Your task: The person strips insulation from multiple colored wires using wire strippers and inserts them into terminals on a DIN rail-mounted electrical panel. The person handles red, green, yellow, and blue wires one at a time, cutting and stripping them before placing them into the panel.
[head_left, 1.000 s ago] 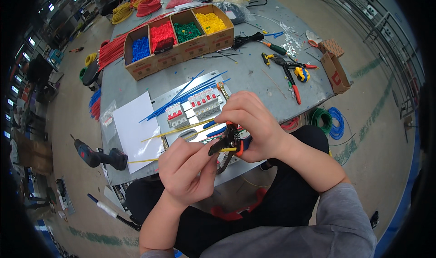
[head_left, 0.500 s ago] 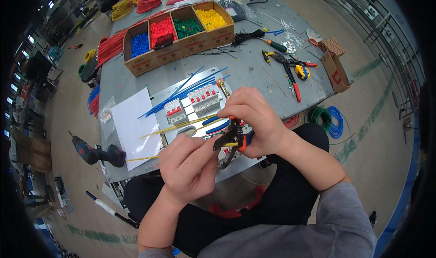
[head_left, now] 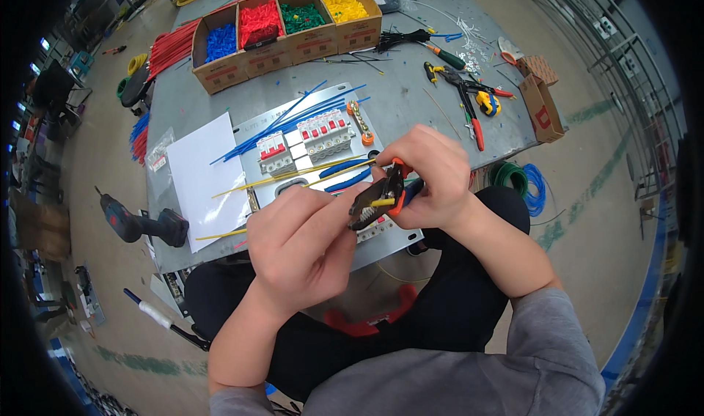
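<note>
My right hand (head_left: 433,170) is closed round a pair of pliers (head_left: 364,212) with a black toothed head and orange and blue grips. A short yellow piece (head_left: 381,203) lies across the head, between the jaws as far as I can see. My left hand (head_left: 297,240) is closed in a pinch right at the pliers' head. A yellow wire (head_left: 220,234) runs in behind it from the left; its end in the fingers is hidden. Below the hands lies a metal mounting plate (head_left: 246,134) with a small breaker (head_left: 273,152) and a wider breaker row (head_left: 325,135). More breakers show partly behind the pliers.
Blue wires (head_left: 293,137) and long yellow wires (head_left: 293,174) lie over the plate. A white sheet (head_left: 205,174) and a cordless drill (head_left: 143,222) are at the left. Behind stands a divided cardboard box (head_left: 293,60) of coloured sleeves. Pliers (head_left: 469,104) and a tape measure (head_left: 488,104) lie right.
The pliers have turned in my right hand, so more of their toothed face shows. My left hand stays at their head. The whole view has shifted slightly, moving the table upward in the picture.
</note>
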Demonstrator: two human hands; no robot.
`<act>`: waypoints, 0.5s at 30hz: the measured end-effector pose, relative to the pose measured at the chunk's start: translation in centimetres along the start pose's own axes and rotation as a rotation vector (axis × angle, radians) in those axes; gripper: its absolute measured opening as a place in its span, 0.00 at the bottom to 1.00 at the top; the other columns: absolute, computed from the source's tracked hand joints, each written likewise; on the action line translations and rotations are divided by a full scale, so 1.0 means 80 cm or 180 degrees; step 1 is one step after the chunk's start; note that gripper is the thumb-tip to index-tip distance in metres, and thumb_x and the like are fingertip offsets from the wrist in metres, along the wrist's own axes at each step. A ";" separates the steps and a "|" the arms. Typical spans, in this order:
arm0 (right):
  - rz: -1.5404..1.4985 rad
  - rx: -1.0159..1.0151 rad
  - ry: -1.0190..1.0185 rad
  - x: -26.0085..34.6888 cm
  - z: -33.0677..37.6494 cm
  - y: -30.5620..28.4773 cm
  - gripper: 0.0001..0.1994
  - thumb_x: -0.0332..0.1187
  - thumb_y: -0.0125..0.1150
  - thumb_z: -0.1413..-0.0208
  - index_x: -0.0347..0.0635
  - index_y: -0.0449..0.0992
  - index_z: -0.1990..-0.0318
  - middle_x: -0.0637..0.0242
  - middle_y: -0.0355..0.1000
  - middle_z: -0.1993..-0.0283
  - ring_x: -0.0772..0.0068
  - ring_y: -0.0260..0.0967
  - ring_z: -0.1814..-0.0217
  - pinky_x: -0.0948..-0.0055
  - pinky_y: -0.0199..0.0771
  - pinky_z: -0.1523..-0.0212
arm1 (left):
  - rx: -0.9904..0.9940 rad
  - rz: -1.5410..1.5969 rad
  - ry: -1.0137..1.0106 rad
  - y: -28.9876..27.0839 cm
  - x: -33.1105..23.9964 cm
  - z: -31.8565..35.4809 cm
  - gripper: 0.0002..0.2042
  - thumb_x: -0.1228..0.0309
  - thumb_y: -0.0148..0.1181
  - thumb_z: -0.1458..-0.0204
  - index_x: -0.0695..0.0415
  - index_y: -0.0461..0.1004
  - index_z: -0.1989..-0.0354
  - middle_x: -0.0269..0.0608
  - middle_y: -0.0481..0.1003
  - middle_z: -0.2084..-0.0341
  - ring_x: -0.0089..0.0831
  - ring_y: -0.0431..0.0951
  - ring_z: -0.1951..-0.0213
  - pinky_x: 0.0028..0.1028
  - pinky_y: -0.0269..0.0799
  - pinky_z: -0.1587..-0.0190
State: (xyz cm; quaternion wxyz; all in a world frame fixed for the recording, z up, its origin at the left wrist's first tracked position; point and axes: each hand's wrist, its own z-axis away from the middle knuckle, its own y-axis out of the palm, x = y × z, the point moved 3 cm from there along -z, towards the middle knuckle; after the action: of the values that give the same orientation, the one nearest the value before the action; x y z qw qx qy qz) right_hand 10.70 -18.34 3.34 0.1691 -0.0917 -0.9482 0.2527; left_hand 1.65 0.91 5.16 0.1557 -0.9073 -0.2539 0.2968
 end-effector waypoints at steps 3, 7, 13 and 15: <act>0.0224 -0.0022 -0.0013 0.000 0.002 -0.001 0.21 0.25 0.74 0.70 0.41 0.80 0.61 0.64 0.74 0.70 0.60 0.74 0.73 0.65 0.72 0.73 | 0.0039 -0.0031 -0.0169 -0.002 -0.002 -0.002 0.22 0.86 0.68 0.59 0.65 0.86 0.51 0.42 0.77 0.75 0.37 0.78 0.76 0.33 0.73 0.75; 0.0320 -0.0084 0.0115 0.003 0.001 0.006 0.19 0.25 0.76 0.66 0.40 0.80 0.61 0.63 0.76 0.70 0.63 0.75 0.73 0.66 0.73 0.72 | -0.0014 -0.0267 -0.0280 -0.004 -0.001 -0.002 0.17 0.85 0.69 0.55 0.64 0.86 0.53 0.42 0.77 0.75 0.38 0.78 0.76 0.33 0.72 0.74; -0.2999 -0.0293 0.3667 -0.021 0.029 0.039 0.09 0.36 0.68 0.34 0.40 0.78 0.63 0.66 0.79 0.69 0.68 0.75 0.75 0.68 0.77 0.70 | -0.0132 -0.1052 -0.0420 -0.010 0.034 -0.010 0.12 0.85 0.68 0.45 0.64 0.84 0.53 0.43 0.76 0.74 0.35 0.76 0.75 0.33 0.67 0.74; -0.3624 -0.1198 0.4077 -0.065 0.025 0.018 0.09 0.37 0.64 0.33 0.42 0.76 0.61 0.67 0.77 0.67 0.65 0.75 0.71 0.65 0.79 0.64 | -0.0245 -0.1139 -0.0616 -0.017 0.047 -0.010 0.09 0.84 0.66 0.40 0.65 0.84 0.52 0.43 0.76 0.74 0.34 0.74 0.76 0.32 0.65 0.75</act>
State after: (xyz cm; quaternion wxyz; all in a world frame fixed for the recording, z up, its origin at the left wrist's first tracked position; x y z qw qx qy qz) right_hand 14.93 -19.39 -0.44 0.7514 0.2448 -0.5987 -0.1308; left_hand 4.26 4.02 4.66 0.1460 -0.8203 -0.4359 0.3403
